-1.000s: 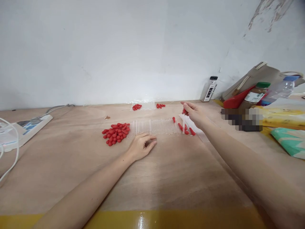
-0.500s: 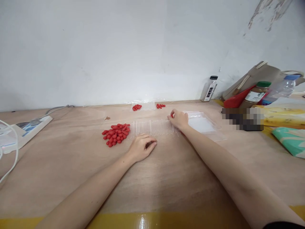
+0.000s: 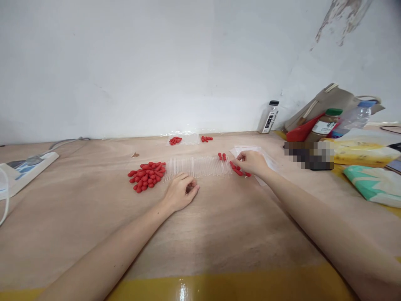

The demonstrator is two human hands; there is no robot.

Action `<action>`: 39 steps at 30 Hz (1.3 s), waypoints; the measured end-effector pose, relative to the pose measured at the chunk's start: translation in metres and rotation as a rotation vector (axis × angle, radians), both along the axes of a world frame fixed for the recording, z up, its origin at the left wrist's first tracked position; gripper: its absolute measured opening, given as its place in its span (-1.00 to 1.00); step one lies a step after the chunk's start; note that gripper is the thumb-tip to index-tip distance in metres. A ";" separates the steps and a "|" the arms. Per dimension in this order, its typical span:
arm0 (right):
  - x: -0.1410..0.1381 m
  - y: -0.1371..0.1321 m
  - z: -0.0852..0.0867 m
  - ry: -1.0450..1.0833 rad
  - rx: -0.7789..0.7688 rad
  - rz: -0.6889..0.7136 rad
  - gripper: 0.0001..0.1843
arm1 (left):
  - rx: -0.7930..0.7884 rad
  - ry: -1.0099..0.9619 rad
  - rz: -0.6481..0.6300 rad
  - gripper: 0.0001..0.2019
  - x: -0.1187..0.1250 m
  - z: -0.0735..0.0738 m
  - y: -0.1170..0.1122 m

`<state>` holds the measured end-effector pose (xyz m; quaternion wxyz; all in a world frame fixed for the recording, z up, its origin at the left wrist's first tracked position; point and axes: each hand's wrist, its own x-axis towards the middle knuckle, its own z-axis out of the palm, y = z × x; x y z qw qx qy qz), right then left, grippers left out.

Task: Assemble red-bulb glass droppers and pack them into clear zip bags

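Note:
Many clear thin dropper tubes [image 3: 200, 167] lie side by side in a row across the table. Two of them, near the row's right end, carry red rubber bulbs [image 3: 222, 156] on their far ends. My right hand [image 3: 252, 162] is beyond that end, with thumb and fingers pinched on one of several loose red rubber bulbs [image 3: 237, 170]. Part of this small group is hidden under the hand. My left hand [image 3: 181, 192] rests on the table at the near side of the tubes, fingers loosely curled, holding nothing visible. A larger heap of red bulbs [image 3: 147, 176] lies to its left.
By the wall lie a clear plastic bag [image 3: 190, 138] and two small groups of red bulbs. A white-filled plastic sleeve [image 3: 266, 156] is under my right hand. Bottles [image 3: 269, 119], a beige bag [image 3: 322, 104] and tissue packs [image 3: 372, 184] crowd the right; a power strip [image 3: 34, 171] is at left.
My right hand has moved from the tubes' right end rightward to the loose bulbs, uncovering two bulb-tipped tubes. My left hand stays by the row. The view has shifted slightly.

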<state>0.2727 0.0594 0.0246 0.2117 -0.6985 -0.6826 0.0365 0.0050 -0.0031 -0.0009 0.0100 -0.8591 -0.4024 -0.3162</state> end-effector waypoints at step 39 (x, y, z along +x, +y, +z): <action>-0.042 -0.018 -0.016 0.500 0.282 0.281 -0.83 | -0.198 0.266 0.522 -0.75 0.032 0.035 0.043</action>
